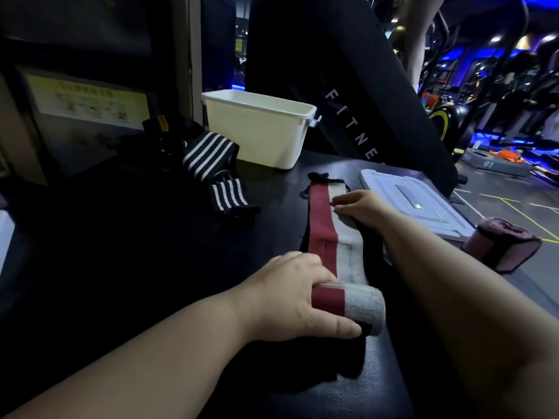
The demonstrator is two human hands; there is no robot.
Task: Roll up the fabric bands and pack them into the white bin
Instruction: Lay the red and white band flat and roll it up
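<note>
A red-and-white fabric band [328,234] lies lengthwise on the dark worktop [145,243], running away from the person, with its near end already wound into a short roll [351,303]. The left hand [290,297] grips that roll: fingers curl over the top on the red side and the thumb lies along the near side, under the roll. The right hand [361,210] is farther up the band, fingers fairly straight and pressed flat on the white stripe, fingertips reaching the edge of the red one — it holds the flat length down rather than grasping it.

The white bin [260,137] stands upright at the back of the worktop, well beyond the band's far end; its inside cannot be seen from this angle. To its left sits a loose heap of black-and-white striped bands [208,154], and one more striped piece [230,196] lies flat just in front of the heap. A flat white lid [402,189] rests on the worktop just right of the band, beside the right hand. Near the worktop's right edge lies a pink rolled piece [499,246] — its kind is unclear. A black machine upright [348,95] with pale lettering rises behind the bin.
</note>
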